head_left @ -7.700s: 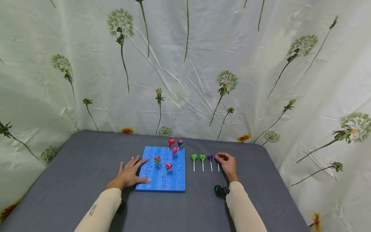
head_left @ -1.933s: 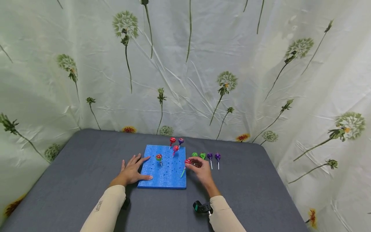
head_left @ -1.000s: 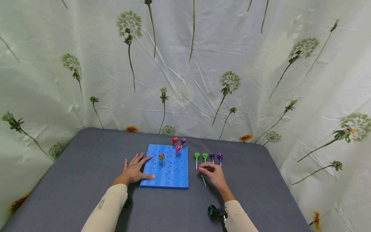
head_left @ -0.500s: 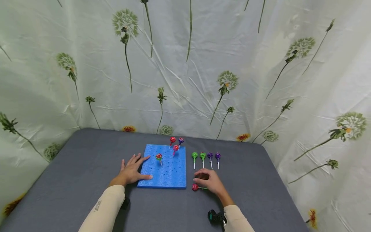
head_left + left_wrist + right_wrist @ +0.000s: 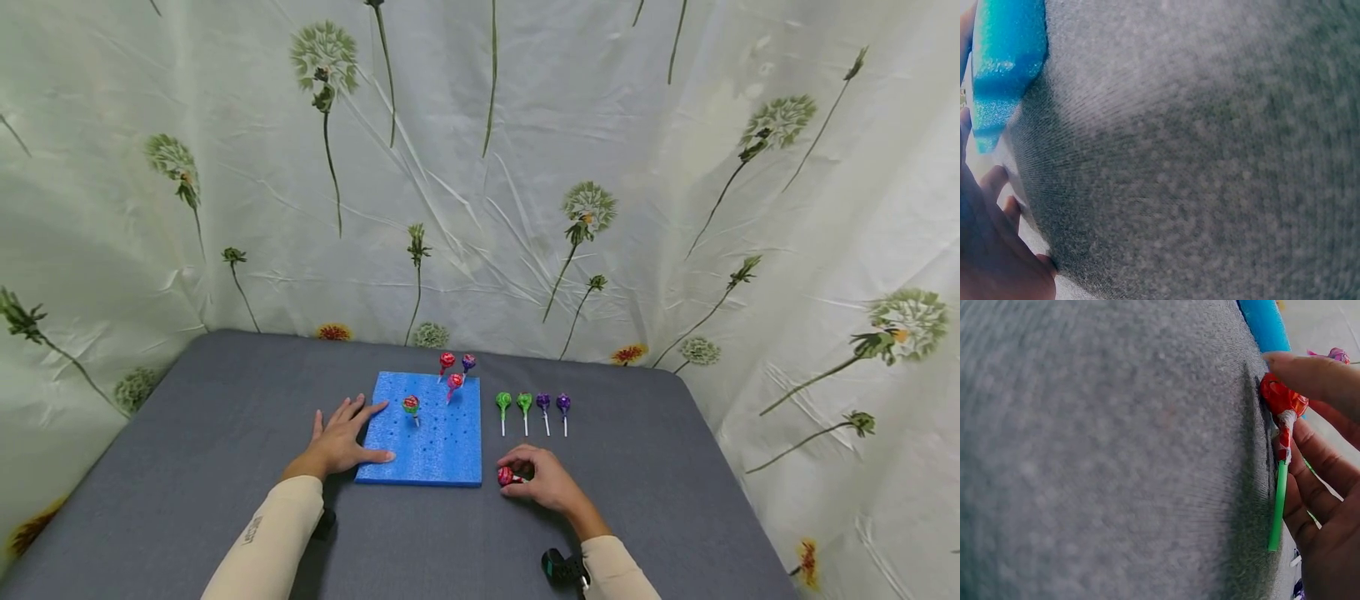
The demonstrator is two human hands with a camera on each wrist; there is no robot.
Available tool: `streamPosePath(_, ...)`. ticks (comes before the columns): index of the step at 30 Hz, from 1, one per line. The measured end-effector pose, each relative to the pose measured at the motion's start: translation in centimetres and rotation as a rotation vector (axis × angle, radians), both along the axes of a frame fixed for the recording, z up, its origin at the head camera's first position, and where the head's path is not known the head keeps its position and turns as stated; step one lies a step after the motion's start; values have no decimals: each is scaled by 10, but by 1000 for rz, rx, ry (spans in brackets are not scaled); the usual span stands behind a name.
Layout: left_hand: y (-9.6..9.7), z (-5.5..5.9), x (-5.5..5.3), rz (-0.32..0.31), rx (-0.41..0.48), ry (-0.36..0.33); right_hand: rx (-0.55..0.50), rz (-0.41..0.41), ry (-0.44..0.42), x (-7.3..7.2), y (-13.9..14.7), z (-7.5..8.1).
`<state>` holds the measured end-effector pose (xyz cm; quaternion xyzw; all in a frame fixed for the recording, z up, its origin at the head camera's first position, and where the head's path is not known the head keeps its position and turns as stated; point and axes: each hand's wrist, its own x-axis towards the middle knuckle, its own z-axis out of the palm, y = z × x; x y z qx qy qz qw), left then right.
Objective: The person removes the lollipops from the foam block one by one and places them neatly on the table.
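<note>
My left hand (image 5: pixel 337 446) rests spread on the left edge of a blue foam board (image 5: pixel 450 467), with thumb and index finger on its top. To the board's right, my right hand (image 5: pixel 546 483) has thumb and fingers round the red head of a lollipop (image 5: pixel 506 475) lying low at the table. In the right wrist view this lollipop (image 5: pixel 1282 397) shows its green stick between the table and my fingers. Standing in the board are a red-green lollipop (image 5: pixel 411 405), a pink-red one (image 5: pixel 455 382), a red one (image 5: pixel 447 360) and a purple one (image 5: pixel 468 362).
Behind my right hand lies a row of lollipops: two green, the left green lollipop (image 5: pixel 503 401) outermost, and two purple, the right purple lollipop (image 5: pixel 563 403) outermost. Small holes dot the board. A grey cloth covers the table (image 5: pixel 435 542); a flowered curtain (image 5: pixel 480 183) hangs behind.
The right hand left the row's right end, took the red, green-sticked lollipop out of the board and laid it on the table to the right. The left hand stayed on the board.
</note>
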<state>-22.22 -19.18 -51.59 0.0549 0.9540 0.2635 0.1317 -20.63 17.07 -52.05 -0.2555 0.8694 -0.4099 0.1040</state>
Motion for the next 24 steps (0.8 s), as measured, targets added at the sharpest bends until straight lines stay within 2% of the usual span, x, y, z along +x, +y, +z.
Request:
streamPosePath(18,1,1,-1,-8,4,6,-39,-19,28,-1,0,-3)
streamPosePath(24,0,1,1,-9,15,2,-31,-41,7,-1,-1,-3)
